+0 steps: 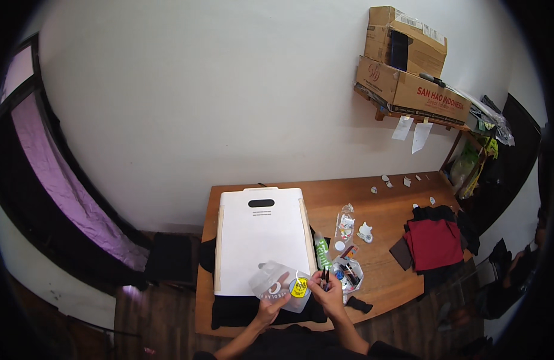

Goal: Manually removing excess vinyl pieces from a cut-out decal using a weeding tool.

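My left hand (270,311) pinches the lower edge of a translucent sheet of film (260,279), which bears pale lettering and a round yellow print (300,288). In my right hand (331,298), at the sheet's right edge, is a small pair of dark scissors (325,276) with the blades pointing up. Both hands hover over the near end of a white board (262,240) with a slotted handle. Black cloth (247,313) shows from under the board along its near and left sides. The fingers partly hide the scissors' handles.
Right of the board, a clear tub (354,277) of small tools and a green-and-white packet (322,251) sit on the wooden table (385,276). Cut-out scraps (365,233) lie farther right, beside folded red cloth (434,245). Cardboard boxes (409,84) occupy the wall shelf.
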The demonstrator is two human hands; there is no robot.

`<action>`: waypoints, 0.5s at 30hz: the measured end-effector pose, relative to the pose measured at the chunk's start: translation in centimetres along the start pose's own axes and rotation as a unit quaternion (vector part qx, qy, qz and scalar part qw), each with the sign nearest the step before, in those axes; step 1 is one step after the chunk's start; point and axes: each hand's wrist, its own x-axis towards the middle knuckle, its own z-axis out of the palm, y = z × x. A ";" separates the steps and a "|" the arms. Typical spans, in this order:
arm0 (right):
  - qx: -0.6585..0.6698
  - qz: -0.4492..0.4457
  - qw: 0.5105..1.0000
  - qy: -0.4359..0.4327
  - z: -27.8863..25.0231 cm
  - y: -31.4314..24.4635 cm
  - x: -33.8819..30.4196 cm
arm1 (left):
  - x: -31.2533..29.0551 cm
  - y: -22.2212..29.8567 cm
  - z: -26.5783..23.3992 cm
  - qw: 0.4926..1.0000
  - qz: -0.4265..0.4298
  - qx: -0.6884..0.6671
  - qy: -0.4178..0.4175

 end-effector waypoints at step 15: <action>-0.108 -0.134 0.952 -0.254 -2.4 -6.1 1.3 | -0.6 0.0 8.2 0.938 0.254 0.201 0.122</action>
